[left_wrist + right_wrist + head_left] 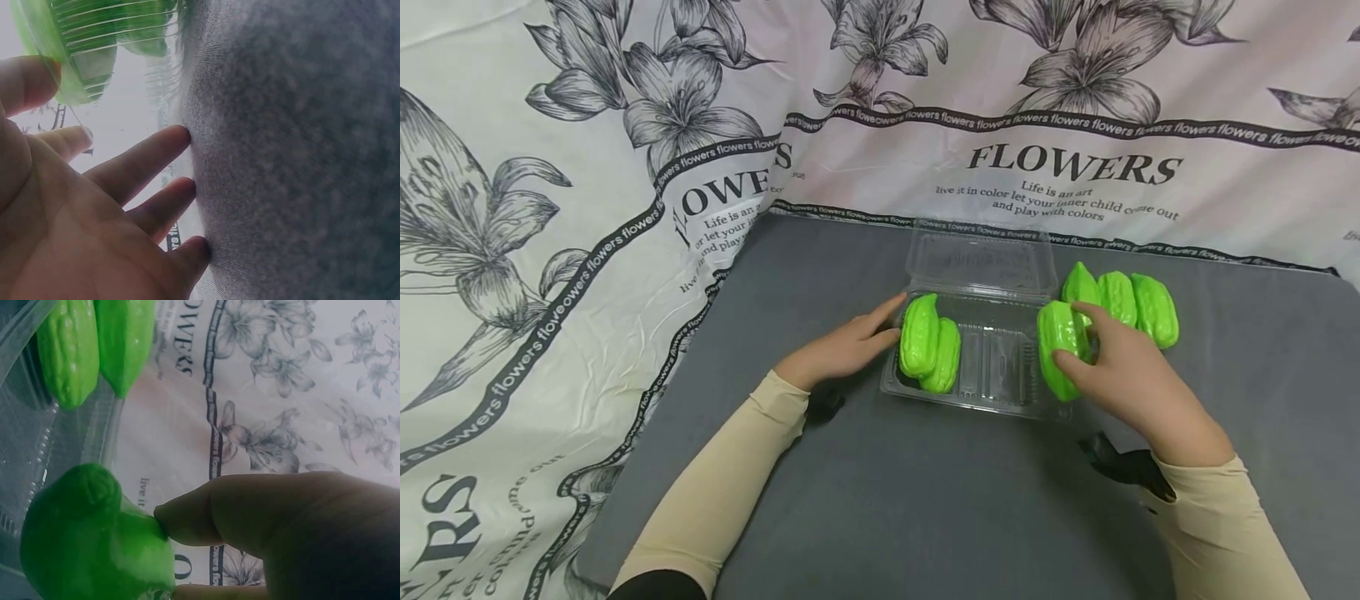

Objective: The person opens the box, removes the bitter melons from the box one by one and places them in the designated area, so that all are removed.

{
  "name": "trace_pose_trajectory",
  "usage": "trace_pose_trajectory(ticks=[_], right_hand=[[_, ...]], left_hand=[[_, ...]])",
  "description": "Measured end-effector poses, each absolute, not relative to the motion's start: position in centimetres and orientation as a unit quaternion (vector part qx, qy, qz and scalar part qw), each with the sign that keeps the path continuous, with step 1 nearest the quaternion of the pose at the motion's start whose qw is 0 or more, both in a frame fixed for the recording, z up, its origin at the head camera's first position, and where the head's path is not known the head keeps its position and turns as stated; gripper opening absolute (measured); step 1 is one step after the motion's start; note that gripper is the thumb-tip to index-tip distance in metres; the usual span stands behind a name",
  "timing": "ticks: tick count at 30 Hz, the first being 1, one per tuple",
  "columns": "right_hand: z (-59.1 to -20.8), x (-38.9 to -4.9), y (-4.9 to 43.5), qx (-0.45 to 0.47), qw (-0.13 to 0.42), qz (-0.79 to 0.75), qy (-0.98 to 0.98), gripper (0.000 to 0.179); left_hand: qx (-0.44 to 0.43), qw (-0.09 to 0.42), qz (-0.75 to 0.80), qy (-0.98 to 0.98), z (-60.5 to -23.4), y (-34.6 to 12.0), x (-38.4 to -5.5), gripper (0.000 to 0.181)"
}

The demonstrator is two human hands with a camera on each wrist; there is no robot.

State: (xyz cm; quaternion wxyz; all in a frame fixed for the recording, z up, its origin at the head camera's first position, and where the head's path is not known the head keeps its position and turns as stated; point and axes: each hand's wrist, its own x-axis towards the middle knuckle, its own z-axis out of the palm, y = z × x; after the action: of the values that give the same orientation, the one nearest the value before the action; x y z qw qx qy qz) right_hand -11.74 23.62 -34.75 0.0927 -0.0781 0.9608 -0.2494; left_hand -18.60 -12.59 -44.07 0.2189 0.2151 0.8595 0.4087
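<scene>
The right hand grips a green gourd at the three o'clock edge of the clear container; carried too low, the gourd could snag and tip it. The left hand, fingers outstretched, seems to touch its nine o'clock side.

The oblong, ridged green gourd in the right hand looked glossy; the clear rectangular plastic box beside that hand shone, below it the matt, cloth-like grey tabletop.
</scene>
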Motion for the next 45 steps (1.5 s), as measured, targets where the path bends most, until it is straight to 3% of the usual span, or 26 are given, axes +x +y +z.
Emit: trace_pose_trajectory(ticks=[23, 31, 45], right_hand=[[-34.3, -12.0, 27.5, -0.035, 0.084, -0.210, 0.974, 0.083], [-34.9, -12.4, 27.8, -0.032, 0.134, -0.212, 0.968, 0.089], [-36.1, -12.9, 27.8, -0.067, 0.173, -0.195, 0.963, 0.088]], left_hand=[[0.213, 0.206, 0.397, 0.869, -44.2, -12.6, -18.5, 0.064], [0.223, 0.203, 0.400, 0.865, -43.8, -12.5, -18.5, 0.066], [0.217, 0.205, 0.399, 0.867, -43.6, -12.5, -18.3, 0.065]])
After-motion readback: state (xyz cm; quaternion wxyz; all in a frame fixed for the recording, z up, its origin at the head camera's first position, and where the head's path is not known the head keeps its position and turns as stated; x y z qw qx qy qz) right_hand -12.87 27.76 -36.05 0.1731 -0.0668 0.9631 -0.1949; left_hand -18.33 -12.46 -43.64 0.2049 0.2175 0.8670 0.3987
